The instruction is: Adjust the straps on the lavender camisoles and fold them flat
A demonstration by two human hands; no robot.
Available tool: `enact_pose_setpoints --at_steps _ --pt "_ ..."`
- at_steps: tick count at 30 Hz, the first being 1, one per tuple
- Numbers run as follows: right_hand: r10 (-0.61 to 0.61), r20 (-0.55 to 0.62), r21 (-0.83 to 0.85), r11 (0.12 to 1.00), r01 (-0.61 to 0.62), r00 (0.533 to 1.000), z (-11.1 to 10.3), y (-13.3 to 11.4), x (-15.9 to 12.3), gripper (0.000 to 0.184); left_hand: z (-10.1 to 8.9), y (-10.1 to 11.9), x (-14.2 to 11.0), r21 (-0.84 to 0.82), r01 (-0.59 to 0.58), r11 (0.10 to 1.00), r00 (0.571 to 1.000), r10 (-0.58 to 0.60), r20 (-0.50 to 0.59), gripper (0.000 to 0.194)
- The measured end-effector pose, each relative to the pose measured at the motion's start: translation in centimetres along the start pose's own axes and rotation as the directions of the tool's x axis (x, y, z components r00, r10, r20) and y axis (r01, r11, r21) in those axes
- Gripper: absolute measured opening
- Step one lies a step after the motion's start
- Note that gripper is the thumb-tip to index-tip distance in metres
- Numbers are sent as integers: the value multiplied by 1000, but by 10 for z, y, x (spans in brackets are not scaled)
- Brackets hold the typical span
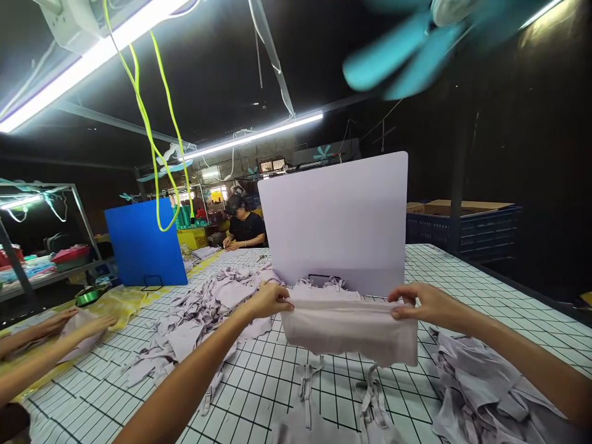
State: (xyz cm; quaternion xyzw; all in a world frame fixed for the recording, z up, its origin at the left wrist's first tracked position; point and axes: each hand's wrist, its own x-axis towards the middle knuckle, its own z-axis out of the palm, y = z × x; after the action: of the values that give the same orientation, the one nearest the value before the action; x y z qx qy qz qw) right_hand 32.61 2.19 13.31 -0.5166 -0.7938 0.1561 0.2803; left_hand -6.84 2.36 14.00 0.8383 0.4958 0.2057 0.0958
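At the left edge of the frame, another person's hands touch a pale cloth on a yellow cloth. A shiny green roll sits just behind them. Next, a blue board stands up on the table, which has a grid of black lines. Yellow cords hang down in the upper left. Right of the blue board is a big messy pile of pale purple clothes. Far back, a person in a black top sits by the table.

In the middle, the left hand pinches the left top corner of a pale purple garment. The garment hangs stretched between the two hands, right of the middle and low in the frame. Behind it stands a tall pale purple board. More clothes with thin straps lie at the bottom edge, nearer than the garment. The right hand pinches its right top corner, fingers closed on the cloth. A blurry blue-green fan is up high. At the lower right is a crumpled heap of purple clothes, and dark blue crates stand behind the table.
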Motion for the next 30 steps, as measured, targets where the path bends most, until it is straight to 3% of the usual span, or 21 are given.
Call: enact_pose_setpoints --at_steps 3,6,10,14,19,21,24,27,30 --pt "-12 28 11 1000 12 1000 6 5 3 39 2 3 7 -65 0 998 996 -5 -89 24" --pt "-12 -52 100 995 17 999 1 -1 5 56 -5 8 14 -182 31 983 984 -62 -167 24" --pt "54 -134 165 986 -31 989 -3 -11 -9 65 -6 10 5 -392 90 915 978 -155 -137 31" --pt "127 -126 207 973 -100 984 30 -3 -42 48 32 1 -32 -629 90 772 976 -196 -100 38" --pt "190 1 234 954 -185 982 78 10 -91 30 88 -4 -93 -699 261 666 949 -311 58 44" --pt "144 -56 233 964 -127 988 85 9 -109 25 97 -3 -112 -679 258 687 949 -313 44 42" --pt "-11 -163 165 986 38 987 92 2 -142 16 101 2 -144 -595 147 790 974 -221 -51 25" --pt "-120 -137 77 988 131 983 110 -2 -177 10 110 6 -178 -477 69 876 993 -105 -49 7" --pt "-136 -88 29 990 139 987 131 -2 -200 11 121 8 -201 -422 66 904 997 -74 -3 10"
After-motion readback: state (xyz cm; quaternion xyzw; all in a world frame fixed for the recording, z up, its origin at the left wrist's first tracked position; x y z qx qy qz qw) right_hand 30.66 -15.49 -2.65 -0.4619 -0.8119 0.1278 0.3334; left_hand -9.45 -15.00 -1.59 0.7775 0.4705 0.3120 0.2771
